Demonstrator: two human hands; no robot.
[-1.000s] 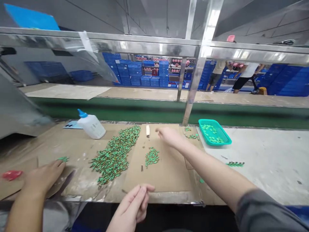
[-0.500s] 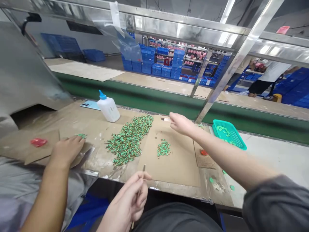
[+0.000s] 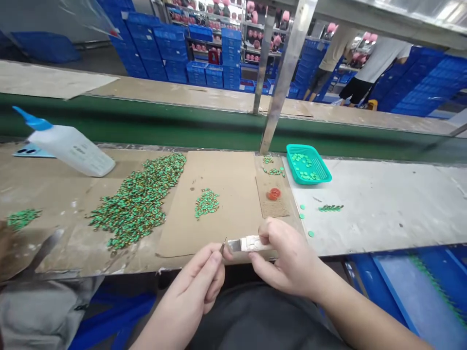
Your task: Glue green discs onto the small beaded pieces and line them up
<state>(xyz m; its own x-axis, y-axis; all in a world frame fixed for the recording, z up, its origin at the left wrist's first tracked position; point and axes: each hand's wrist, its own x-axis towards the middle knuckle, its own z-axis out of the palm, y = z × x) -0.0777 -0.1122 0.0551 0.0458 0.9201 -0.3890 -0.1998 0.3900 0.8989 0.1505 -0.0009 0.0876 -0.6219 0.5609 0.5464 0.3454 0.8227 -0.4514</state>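
My left hand is closed in a pinch on a thin stick, whose pointed end sticks up past the fingertips. My right hand grips a small knife with a flat metal blade and a white wrapped handle. The blade points left and reaches the stick's tip; whether they touch I cannot tell. Both hands are over the near edge of a cardboard sheet. On that sheet lies a small cluster of green and brown bead-like pieces. A larger heap of the same pieces spreads to its left.
A white glue bottle with a blue nozzle leans at the left. Right of the sheet are a small red dish, a teal basket with green discs, and a row of green pieces. Another person's hand shows at far left.
My right hand has come back from the sheet's far edge with the knife, now beside the stick in my left hand. The view has swung right and down.
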